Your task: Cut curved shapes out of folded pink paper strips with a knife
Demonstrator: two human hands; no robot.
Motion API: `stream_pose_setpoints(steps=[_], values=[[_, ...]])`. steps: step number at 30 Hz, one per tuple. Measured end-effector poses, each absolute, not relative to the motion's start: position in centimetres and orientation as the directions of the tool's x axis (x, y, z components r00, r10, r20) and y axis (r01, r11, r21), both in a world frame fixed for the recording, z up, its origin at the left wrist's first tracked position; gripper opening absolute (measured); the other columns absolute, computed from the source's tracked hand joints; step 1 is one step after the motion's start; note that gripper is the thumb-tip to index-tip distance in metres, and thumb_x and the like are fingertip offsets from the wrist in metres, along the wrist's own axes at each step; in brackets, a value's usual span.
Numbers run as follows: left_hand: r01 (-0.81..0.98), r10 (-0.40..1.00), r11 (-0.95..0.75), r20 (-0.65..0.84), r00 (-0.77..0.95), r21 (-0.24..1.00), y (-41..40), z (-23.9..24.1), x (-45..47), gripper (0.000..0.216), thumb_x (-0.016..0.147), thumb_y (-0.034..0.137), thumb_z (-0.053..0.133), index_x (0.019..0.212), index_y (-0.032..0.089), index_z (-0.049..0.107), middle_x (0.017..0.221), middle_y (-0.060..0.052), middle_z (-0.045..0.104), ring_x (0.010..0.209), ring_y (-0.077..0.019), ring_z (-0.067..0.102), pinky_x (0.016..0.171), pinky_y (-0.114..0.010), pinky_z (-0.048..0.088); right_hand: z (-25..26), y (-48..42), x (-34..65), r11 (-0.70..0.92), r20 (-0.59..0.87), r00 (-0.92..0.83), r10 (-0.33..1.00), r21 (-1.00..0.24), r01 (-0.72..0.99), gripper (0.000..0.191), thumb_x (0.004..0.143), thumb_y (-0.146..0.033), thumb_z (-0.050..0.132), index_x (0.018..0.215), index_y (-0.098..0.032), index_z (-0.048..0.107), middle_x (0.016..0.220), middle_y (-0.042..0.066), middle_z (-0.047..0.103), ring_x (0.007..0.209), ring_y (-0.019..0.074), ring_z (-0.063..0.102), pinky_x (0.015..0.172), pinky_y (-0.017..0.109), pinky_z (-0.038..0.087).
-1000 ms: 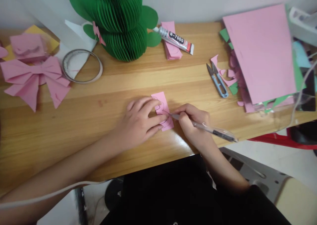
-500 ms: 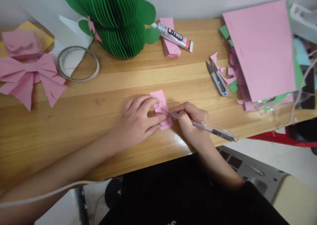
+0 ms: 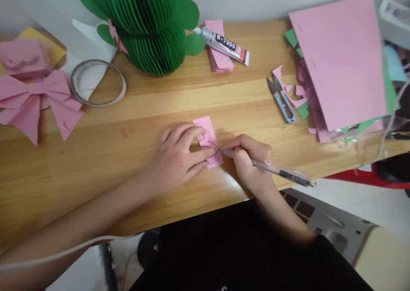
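Observation:
A small pink paper strip (image 3: 206, 126) lies on the wooden table, with curved dark lines drawn on it. My left hand (image 3: 177, 154) rests over its left side, fingers spread and pressing the strip flat against the wood. Clasped in my right hand (image 3: 254, 160) is a clear-barrelled pen (image 3: 280, 171), its tip at the strip's right edge. The thumb and forefinger pinch the pen near its tip. Part of the drawn outline is hidden under my left fingers.
At the back stand a green honeycomb paper piece (image 3: 153, 39) and a glue tube (image 3: 226, 45) on folded pink paper (image 3: 221, 62). Blue thread snips (image 3: 282, 101) lie near paper scraps and a pink sheet (image 3: 342, 64). A tape roll (image 3: 122, 90) and pink bow (image 3: 38, 90) are left.
My right hand and the pen have shifted slightly to the right, the tip now at the strip's edge. My left hand stays on the paper. The camera view has moved a little.

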State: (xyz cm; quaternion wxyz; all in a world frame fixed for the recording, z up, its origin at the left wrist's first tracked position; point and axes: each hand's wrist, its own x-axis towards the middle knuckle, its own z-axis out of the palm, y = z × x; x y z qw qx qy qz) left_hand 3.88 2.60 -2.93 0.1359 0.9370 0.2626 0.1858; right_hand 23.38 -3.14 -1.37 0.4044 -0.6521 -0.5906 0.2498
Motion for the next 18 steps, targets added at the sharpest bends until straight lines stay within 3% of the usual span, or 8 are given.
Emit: stream_pose_setpoints(steps=[18], values=[[0.441,0.557,-0.818,0.313,0.769,0.37,2.43,-3.03,3.95,0.018,0.096,0.029,0.058,0.106,0.027,0.073,0.123,-0.011,0.059,0.116,-0.0315,0.053,0.091,-0.048,0.045,-1.89,-3.61,23.38,0.037,0.162,0.155,0.975,-0.798,0.602,0.025,0.082,-0.012,0.047,0.074,-0.019,0.069,0.063,-0.001,0.069,0.054,0.0126,0.063,0.05,0.024,0.048]])
